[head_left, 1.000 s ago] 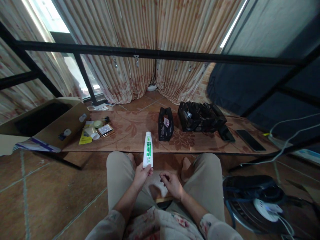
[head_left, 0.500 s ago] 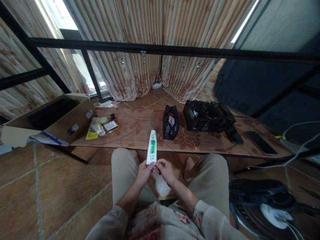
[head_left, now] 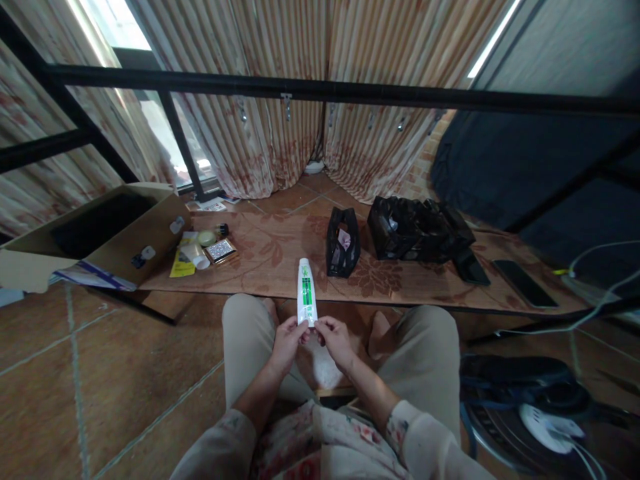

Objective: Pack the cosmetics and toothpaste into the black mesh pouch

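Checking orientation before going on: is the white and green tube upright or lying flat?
Upright: the tube stands on end, its bottom edge pinched by the left hand and right hand.

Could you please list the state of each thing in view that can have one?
Tube: upright, cap end up, held at its base.
Left hand: pinching the tube.
Right hand: pinching the tube.
Cardboard box: open, on its side.
Phone: flat, screen dark.
Black basket: upright on the mat.

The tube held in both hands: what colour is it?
White tube with green markings, seen best in the head view.
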{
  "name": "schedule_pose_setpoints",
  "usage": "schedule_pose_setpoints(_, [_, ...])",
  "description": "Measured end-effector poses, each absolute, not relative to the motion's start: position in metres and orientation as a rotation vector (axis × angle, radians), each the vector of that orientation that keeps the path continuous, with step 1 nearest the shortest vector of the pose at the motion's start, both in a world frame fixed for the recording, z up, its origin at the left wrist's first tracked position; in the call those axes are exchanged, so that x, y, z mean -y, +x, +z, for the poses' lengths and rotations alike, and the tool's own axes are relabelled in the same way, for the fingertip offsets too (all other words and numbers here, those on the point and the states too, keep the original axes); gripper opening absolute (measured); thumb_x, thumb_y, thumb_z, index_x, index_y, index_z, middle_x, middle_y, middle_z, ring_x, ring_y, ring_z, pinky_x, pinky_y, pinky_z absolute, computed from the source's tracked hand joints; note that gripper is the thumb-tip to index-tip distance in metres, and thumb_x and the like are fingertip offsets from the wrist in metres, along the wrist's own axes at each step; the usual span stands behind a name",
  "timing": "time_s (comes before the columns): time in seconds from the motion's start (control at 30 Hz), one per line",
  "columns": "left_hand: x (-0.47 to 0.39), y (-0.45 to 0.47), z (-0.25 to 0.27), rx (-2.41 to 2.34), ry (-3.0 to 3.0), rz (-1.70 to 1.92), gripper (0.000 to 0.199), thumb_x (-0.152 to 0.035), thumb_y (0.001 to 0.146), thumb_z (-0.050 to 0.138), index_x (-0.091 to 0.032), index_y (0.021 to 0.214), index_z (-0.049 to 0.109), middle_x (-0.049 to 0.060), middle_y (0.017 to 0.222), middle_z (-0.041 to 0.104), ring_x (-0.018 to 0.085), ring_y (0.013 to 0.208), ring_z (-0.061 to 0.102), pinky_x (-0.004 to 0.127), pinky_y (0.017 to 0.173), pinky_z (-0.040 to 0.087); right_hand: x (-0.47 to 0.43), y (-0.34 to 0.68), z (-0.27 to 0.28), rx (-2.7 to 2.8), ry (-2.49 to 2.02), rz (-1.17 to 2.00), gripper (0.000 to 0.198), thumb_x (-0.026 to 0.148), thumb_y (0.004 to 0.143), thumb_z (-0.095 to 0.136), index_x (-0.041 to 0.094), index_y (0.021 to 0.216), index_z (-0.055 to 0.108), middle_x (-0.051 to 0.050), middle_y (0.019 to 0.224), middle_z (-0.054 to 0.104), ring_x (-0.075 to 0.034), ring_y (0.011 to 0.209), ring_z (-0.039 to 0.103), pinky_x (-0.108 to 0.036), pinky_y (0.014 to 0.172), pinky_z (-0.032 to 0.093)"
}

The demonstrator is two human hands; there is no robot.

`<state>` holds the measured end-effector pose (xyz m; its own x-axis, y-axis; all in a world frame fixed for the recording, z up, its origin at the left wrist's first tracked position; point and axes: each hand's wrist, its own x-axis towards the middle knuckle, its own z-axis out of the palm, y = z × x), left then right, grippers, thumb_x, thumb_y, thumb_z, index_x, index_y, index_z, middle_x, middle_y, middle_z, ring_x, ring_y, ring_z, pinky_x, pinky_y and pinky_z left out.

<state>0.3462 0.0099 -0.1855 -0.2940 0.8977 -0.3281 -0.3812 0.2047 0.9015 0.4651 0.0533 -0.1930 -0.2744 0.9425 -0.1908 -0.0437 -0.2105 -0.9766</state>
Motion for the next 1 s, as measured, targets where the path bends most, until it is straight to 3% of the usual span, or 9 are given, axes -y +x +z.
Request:
schedule_pose_setpoints(0.33, [-0.0099,0.3469,-0.1847,-1.294,0.583,1.353,0.025,-0.035,0.064,0.073,-0.014,0.067,0.059,-0.002,0.057,0.059,0.007,0.048,0.05,0.019,0.049,0.036,-0.0544,0.4716,-0.1958,1.207,-1.194,1.566,0.024,0.039,0.067,0.065,0.017,0.06,0.06,0.004,0.049,0.053,-0.007,0.042,0.042,-0.02,0.041,0.032])
schedule_pose_setpoints(0.63, [-0.0095,0.347,-0.1831,-1.27,0.599,1.309,0.025,-0.035,0.063,0.074,-0.014,0.068,0.062,-0.001,0.057,0.059,0.007,0.048,0.049,0.02,0.049,0.037,-0.0511,0.4687,-0.1981,1.199,-1.189,1.6,0.032,0.048,0.068,0.066,0.017,0.065,0.061,0.004,0.05,0.054,-0.008,0.043,0.044,-0.02,0.042,0.034])
schedule_pose_setpoints(1.0, [-0.0131,0.3503,-0.1915,-1.287,0.645,1.296,0.034,-0.045,0.064,0.073,-0.013,0.07,0.062,-0.001,0.056,0.057,0.008,0.047,0.049,0.02,0.047,0.037,-0.05,0.4695,-0.2006,1.198,-1.2,1.576,0.034,0.05,0.067,0.067,0.018,0.061,0.058,0.005,0.045,0.049,-0.008,0.041,0.039,-0.021,0.042,0.032])
